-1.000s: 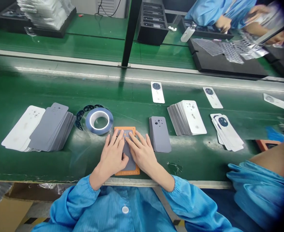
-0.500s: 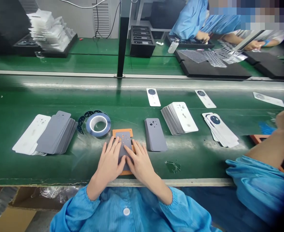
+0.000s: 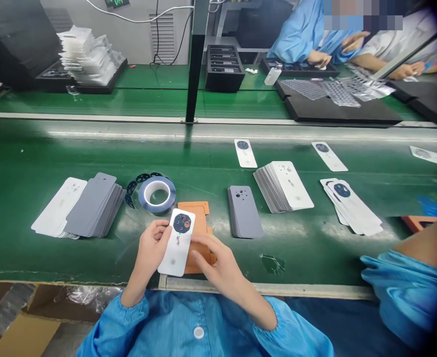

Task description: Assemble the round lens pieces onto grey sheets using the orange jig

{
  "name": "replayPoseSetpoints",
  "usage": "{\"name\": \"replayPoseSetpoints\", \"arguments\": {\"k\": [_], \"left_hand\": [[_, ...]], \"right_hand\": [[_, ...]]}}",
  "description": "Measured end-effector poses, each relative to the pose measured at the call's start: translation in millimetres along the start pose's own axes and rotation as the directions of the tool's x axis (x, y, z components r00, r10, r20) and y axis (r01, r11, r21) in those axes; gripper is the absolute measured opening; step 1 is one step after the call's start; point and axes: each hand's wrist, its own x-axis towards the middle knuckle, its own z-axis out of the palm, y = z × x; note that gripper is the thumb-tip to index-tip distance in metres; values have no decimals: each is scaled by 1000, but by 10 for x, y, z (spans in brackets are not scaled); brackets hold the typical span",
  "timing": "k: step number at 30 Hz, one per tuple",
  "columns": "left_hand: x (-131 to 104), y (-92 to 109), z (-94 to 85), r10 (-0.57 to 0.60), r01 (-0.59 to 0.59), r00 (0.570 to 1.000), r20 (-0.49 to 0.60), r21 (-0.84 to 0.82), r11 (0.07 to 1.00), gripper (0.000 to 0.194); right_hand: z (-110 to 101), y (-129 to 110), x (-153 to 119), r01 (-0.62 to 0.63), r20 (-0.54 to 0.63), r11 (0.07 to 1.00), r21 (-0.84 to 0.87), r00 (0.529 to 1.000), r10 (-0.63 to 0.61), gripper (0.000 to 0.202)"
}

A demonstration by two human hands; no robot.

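Observation:
My left hand [image 3: 149,252] is closed on the left edge of a white phone back panel [image 3: 178,253], its printed face up and tilted, with a round dark camera-ring sticker near the top. My right hand [image 3: 221,260] is open, fingers stretched toward the panel's right edge; its fingertips are close to or touching that edge. Under the panel lies an orange jig [image 3: 200,227], partly covered. A roll of clear-blue tape [image 3: 170,197] with dark ring stickers [image 3: 131,187] on its loose strip lies just beyond. Right of the jig is a stack of grey-side-up panels [image 3: 245,215].
Fanned white panels [image 3: 292,186] stand to the right, stickered panels [image 3: 355,208] farther over. Grey panels [image 3: 92,206] and white panels [image 3: 58,208] lie left. A co-worker's blue sleeve [image 3: 411,292] is at right. A black post [image 3: 196,74] rises behind the table.
Before, both hands pressed flat on a grey-side-up panel in the orange jig. Now a panel is lifted and turned white side up in my left hand, and my right hand has come off.

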Motion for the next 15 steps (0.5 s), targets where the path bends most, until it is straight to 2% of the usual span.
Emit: {"name": "replayPoseSetpoints", "arguments": {"k": [3, 6, 9, 11, 15], "left_hand": [[33, -22, 17, -20, 20, 1000, 0, -71, 997, 31], [51, -10, 34, -36, 38, 999, 18, -84, 996, 34], [57, -9, 44, -54, 54, 993, 107, 7, 999, 37], [52, -25, 59, -55, 54, 984, 172, 7, 999, 35], [47, -24, 106, -64, 101, 984, 168, -223, 970, 36]], "right_hand": [[35, 83, 48, -136, 72, 990, -34, 988, 138, 43], [71, 118, 101, -209, 119, 975, -78, 969, 217, 54], [81, 126, 156, -236, 112, 964, -122, 962, 250, 54], [68, 116, 177, -274, 113, 955, -113, 952, 286, 57], [14, 51, 167, -372, 175, 927, 51, 917, 359, 64]]}}
